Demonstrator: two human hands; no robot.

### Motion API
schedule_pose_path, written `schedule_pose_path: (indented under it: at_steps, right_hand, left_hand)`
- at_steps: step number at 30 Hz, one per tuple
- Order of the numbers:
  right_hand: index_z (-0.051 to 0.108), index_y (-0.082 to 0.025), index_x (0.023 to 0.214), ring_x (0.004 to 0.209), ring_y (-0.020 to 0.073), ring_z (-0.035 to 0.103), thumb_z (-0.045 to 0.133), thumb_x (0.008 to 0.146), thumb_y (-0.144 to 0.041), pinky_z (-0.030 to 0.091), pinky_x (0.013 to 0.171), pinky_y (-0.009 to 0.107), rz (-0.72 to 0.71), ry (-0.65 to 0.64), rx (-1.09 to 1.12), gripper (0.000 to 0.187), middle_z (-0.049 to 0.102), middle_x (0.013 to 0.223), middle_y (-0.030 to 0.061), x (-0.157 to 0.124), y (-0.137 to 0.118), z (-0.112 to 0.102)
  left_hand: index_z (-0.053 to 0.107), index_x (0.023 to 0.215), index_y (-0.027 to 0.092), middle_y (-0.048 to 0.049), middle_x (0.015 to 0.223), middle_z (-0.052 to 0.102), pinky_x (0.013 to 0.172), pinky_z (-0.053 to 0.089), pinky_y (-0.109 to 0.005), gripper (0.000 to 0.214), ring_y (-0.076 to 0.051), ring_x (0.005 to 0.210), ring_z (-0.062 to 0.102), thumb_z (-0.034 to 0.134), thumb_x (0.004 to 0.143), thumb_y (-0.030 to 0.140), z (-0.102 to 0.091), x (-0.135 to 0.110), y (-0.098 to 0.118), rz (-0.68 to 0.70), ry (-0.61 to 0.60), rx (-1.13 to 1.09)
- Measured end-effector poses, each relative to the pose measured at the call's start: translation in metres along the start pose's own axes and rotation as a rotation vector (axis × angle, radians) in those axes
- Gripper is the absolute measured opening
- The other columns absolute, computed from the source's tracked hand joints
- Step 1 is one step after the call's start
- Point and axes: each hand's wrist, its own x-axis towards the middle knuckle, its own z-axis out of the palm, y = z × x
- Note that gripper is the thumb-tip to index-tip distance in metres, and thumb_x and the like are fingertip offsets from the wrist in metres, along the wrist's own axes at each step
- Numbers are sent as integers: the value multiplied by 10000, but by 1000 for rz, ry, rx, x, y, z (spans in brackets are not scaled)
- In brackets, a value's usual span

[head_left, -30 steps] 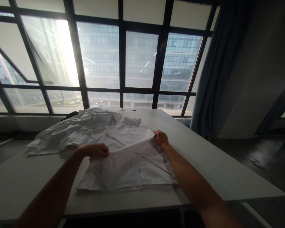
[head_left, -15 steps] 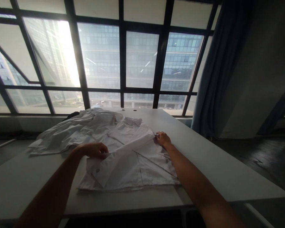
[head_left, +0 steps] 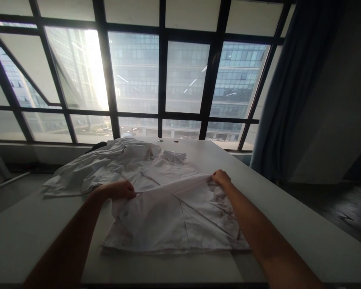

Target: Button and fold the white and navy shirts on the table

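Observation:
A white collared shirt (head_left: 165, 224) lies on the pale table, its collar pointing toward the window and its hem toward me. On the left, my left hand (head_left: 122, 190) is closed on a pinch of the cloth. My right hand (head_left: 222, 178) grips the cloth at the other side. Between the two hands a fold of fabric is drawn nearly straight across the shirt. Creases run through the cloth below this fold. The fingertips of both hands are partly hidden.
More crumpled white garments (head_left: 90, 168) lie beside the shirt at the back left, with something dark behind them. The white table (head_left: 289, 224) reaches toward a wide black-framed window (head_left: 162, 76). A blue curtain (head_left: 285, 104) hangs at the right.
My right hand has moved right with the cloth, and the fold between my hands is straighter and tauter. The view has shifted slightly.

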Motion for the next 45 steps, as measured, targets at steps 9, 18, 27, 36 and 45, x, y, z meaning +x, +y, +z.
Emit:
schedule_pose_path:
  at_steps: [9,18,27,36,45]
  right_hand:
    - [707,-171,1171,917,178,668,632,770,-202,467,785,214,-12,-288,112,408,733,1069,87,9,-24,-9]
    - [760,-187,1066,992,221,651,637,788,-215,457,842,257,-142,-242,-45,305,707,1120,113,-5,-21,-2]
    - [752,-184,982,1000,188,622,597,814,-110,459,934,291,-601,-168,154,240,667,1082,90,-56,-112,-20]
    - [737,-208,1023,893,188,647,752,796,-368,488,791,291,-1032,-427,304,277,694,1015,68,-153,-233,-5]
    - [659,-227,1213,1011,219,629,686,731,-158,490,863,319,-1048,-530,111,488,631,1176,73,-157,-251,8]
  left_hand:
    - [678,1122,177,-64,1092,705,824,484,-288,432,-230,956,644,555,786,418,5,4,12,208,-123,185]
    - [699,1045,183,-94,1102,662,842,487,-304,301,-225,963,624,556,810,304,5,-7,20,346,80,342]
    - [690,886,165,-64,855,700,662,440,-258,163,-204,784,632,605,771,244,13,3,20,122,133,565]
    - [715,941,162,-41,849,710,620,439,-232,260,-176,733,638,558,740,215,4,-2,12,186,66,435]
    - [714,782,151,-23,687,694,569,470,-234,243,-188,651,642,654,547,161,12,2,13,6,-309,218]
